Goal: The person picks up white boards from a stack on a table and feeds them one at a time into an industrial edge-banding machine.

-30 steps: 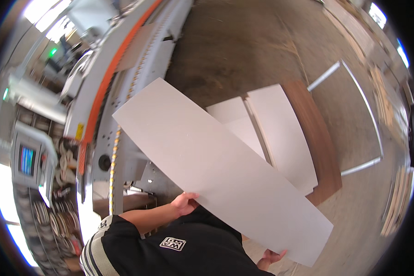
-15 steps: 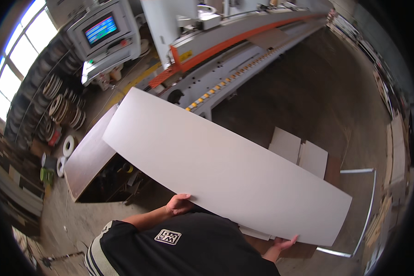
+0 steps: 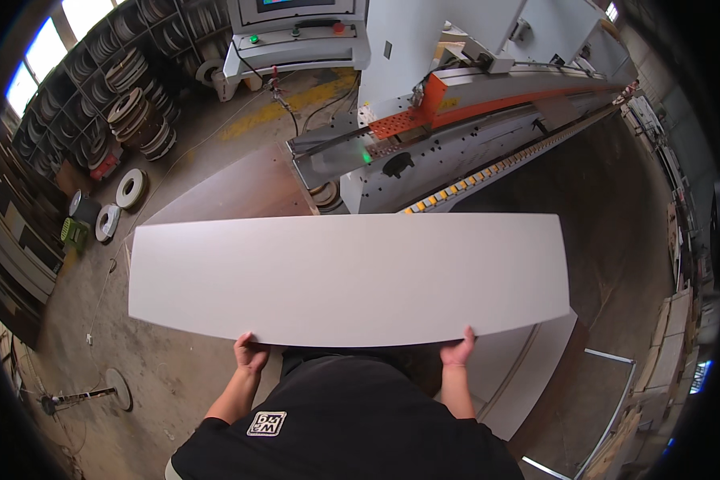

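1. The left hand point(image 3: 250, 353) grips the near long edge of a long white panel point(image 3: 348, 276), fingers curled over the edge.
2. The right hand point(image 3: 458, 350) holds the same edge further right, also closed on it.
3. The panel is held flat in front of the person's chest, above the floor; its surface is smooth, matt and plain.
4. Behind the panel stands a long grey machine point(image 3: 472, 112) with an orange stripe and a row of small yellow marks along its lower rail.
5. A green lamp point(image 3: 366, 157) glows on the machine's metal front.
6. At the left, dark shelves point(image 3: 128, 72) carry many rolls of edge tape; some rolls point(image 3: 130, 188) lie on the concrete floor.
7. More white boards point(image 3: 528, 376) lie low at the right.
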Demonstrator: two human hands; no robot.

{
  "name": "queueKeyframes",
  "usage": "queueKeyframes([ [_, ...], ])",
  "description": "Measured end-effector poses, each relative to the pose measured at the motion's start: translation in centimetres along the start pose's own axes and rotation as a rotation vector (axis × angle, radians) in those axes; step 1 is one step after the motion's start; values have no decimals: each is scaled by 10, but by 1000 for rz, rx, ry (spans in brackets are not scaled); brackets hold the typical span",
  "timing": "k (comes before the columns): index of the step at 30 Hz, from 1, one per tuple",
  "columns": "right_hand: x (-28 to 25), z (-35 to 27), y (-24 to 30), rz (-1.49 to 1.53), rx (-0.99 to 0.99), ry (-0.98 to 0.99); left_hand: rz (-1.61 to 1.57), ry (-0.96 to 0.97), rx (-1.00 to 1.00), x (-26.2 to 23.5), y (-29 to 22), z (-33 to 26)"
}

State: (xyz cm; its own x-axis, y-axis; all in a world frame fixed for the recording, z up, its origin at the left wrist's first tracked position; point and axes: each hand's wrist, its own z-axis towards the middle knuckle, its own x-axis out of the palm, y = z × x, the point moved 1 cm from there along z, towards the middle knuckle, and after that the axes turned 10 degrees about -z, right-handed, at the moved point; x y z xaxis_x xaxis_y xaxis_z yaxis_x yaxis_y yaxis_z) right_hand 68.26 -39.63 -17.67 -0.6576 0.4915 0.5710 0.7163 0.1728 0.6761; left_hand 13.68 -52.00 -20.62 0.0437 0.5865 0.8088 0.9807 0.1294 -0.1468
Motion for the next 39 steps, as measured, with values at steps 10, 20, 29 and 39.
queueKeyframes([
  [10, 187, 40, -174, -181, 549, 364, -78, -187, 391, -62, -200, 8],
  [20, 256, 75, -160, -1220, 523, 449, 161, -700, 564, -48, -225, 25],
  [29, 286, 124, -138, -1202, 308, 216, 251, -811, 557, -13, -188, 46],
  [39, 300, 165, -131, -1207, 223, 190, 250, -858, 559, 6, -157, 55],
])
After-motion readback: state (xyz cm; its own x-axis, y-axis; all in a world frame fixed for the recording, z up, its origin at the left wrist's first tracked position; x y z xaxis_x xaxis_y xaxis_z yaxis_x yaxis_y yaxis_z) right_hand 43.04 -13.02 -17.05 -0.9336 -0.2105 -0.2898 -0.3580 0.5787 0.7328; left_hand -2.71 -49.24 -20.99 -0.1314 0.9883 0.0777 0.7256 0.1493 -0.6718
